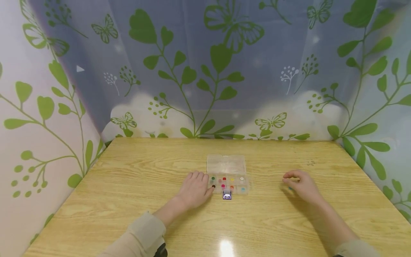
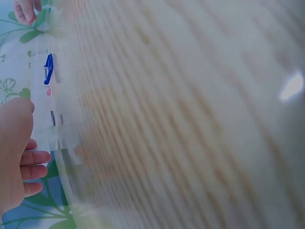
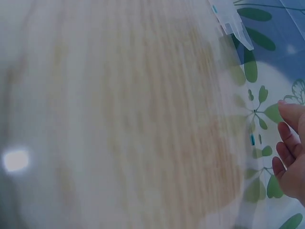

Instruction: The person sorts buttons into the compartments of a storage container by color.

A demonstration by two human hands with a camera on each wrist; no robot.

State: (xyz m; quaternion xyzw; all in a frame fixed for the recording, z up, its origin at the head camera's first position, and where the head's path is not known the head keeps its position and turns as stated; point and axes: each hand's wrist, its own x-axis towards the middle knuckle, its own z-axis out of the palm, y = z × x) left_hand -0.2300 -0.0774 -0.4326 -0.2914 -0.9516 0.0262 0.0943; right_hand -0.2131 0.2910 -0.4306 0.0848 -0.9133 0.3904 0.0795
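A clear plastic compartment box [image 1: 247, 180] stands on the table with its lid [image 1: 226, 164] folded back. Small round pieces in several colours, perhaps buttons or beads, lie in its compartments. On its front edge is a blue-rimmed latch [image 1: 227, 195], seen side-on in the left wrist view. My left hand [image 1: 195, 191] rests against the box's left side, fingers fairly straight. Off to the right, my right hand [image 1: 302, 185] hovers above a small blue piece [image 1: 290, 187] on the table. Its thumb and fingers are loosely bent and apart, with nothing visible between them.
Several tiny clear pieces [image 1: 310, 163] lie on the wooden table [image 1: 154, 153] beyond my right hand. A patterned cloth [image 1: 199, 89] hangs behind the table and along both sides. Light glares off the table's near part.
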